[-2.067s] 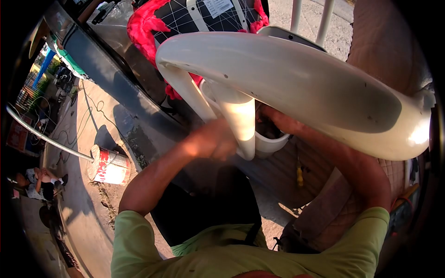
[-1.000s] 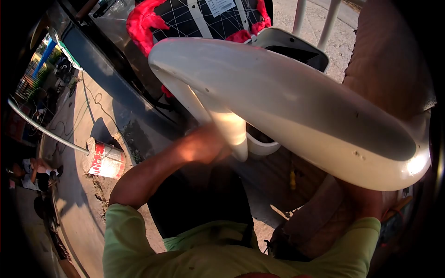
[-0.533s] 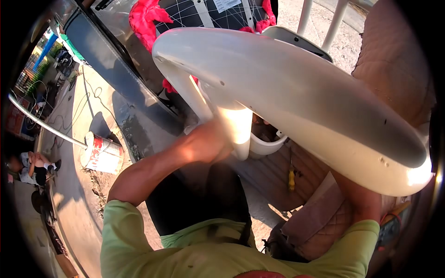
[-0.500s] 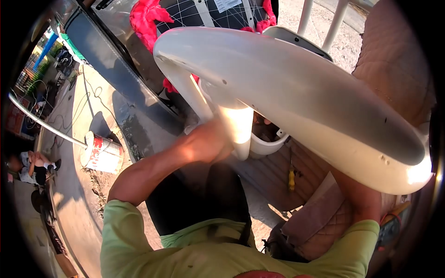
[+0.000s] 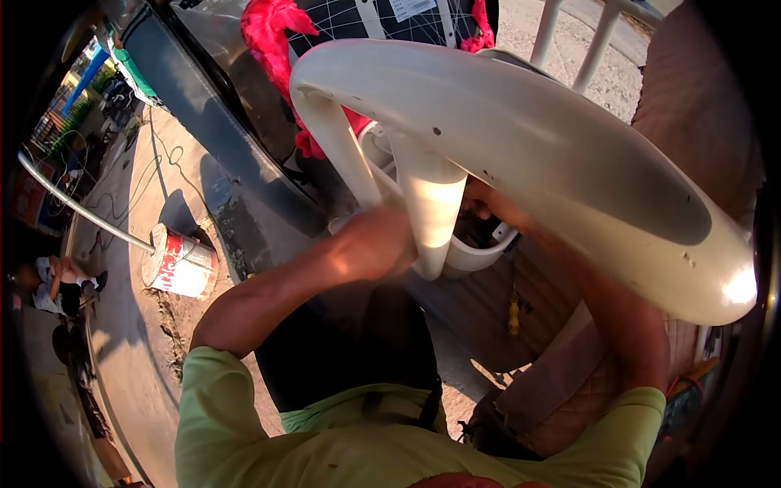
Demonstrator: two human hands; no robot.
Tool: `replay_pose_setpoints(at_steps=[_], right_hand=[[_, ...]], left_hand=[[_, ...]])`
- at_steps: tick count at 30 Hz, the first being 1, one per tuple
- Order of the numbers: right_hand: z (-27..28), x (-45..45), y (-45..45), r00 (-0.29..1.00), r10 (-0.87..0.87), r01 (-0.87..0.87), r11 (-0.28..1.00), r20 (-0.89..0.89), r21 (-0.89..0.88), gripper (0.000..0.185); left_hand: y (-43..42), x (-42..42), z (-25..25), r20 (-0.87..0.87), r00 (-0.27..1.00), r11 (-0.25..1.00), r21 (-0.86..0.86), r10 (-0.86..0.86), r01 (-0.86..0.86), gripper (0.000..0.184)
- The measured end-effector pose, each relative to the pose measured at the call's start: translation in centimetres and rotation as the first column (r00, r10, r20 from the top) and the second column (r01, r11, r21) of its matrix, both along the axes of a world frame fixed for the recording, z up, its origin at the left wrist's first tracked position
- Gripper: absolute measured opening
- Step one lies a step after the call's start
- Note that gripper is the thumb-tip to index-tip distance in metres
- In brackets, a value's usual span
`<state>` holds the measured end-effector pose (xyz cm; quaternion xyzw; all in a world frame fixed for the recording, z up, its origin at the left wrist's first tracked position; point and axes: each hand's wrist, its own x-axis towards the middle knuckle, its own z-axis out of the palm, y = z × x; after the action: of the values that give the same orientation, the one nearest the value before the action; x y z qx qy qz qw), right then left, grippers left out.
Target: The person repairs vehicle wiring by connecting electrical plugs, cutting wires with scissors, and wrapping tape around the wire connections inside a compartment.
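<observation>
A large glossy white curved piece, shaped like a fender (image 5: 521,130), spreads across the upper middle, with two white legs reaching down from its left half. My left hand (image 5: 378,244) lies against the lower end of these legs; its fingers are hidden behind the thicker leg (image 5: 429,211). Beneath the curved piece, my right hand (image 5: 486,202) reaches over a white rounded housing (image 5: 476,259) with a dark inside. Its fingers look curled in, and what they hold, if anything, is hidden in shade.
A yellow-handled screwdriver (image 5: 513,317) rests on the brown quilted seat (image 5: 480,325). Pink fluffy trim (image 5: 272,32) edges a dark panel at the top. On the left, a paint bucket (image 5: 185,262) holds a pole (image 5: 85,207) upright. Farther left, a person (image 5: 61,285) sits.
The white curved piece has shifted slightly up and right in view. My right hand now shows beneath it, with more of the forearm. My left hand stays about where it was.
</observation>
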<state>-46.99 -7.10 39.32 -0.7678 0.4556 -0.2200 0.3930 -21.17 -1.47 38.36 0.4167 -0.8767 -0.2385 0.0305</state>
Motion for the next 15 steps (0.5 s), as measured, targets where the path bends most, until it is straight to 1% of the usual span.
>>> replay_pose_setpoints(at_steps=[3, 4, 7, 9, 11, 12, 14, 15], right_hand=[[0.0, 0.1, -0.1, 1.0, 0.003, -0.003, 1.0, 0.013, -0.003, 0.021], [0.0, 0.2, -0.2, 1.0, 0.005, -0.005, 1.0, 0.017, -0.007, 0.021], [0.0, 0.3, -0.1, 1.0, 0.005, -0.005, 1.0, 0.026, -0.011, 0.02], [0.1, 0.3, 0.0, 1.0, 0.008, -0.008, 1.0, 0.028, -0.014, 0.02], [0.1, 0.4, 0.0, 1.0, 0.008, -0.008, 1.0, 0.025, -0.014, 0.02], [0.1, 0.4, 0.1, 1.0, 0.005, -0.005, 1.0, 0.027, -0.016, 0.02], [0.2, 0.6, 0.1, 1.0, 0.01, -0.009, 1.0, 0.027, -0.016, 0.02], [0.2, 0.6, 0.2, 1.0, 0.01, -0.009, 1.0, 0.027, -0.015, 0.019]], left_hand=[[0.5, 0.0, 0.4, -0.124, 0.991, 0.998, -0.012, 0.053, -0.055, 0.01], [0.2, 0.1, 0.9, -0.094, 0.995, 0.998, 0.056, 0.035, -0.03, 0.011], [0.3, 0.1, 0.3, -0.1, 0.994, 0.999, 0.002, 0.051, -0.051, 0.015], [0.7, 0.8, -0.4, -0.192, 0.981, 0.997, -0.067, 0.028, -0.041, 0.022], [0.9, 1.2, -0.6, -0.253, 0.967, 0.996, -0.074, 0.023, -0.043, 0.028], [0.8, 1.1, -0.6, -0.268, 0.963, 0.998, -0.044, 0.032, -0.045, 0.032], [0.7, 0.7, -0.7, -0.222, 0.971, 0.996, 0.018, 0.093, -0.091, 0.036], [0.6, 0.4, -0.7, -0.158, 0.977, 0.989, 0.049, 0.143, -0.136, 0.036]])
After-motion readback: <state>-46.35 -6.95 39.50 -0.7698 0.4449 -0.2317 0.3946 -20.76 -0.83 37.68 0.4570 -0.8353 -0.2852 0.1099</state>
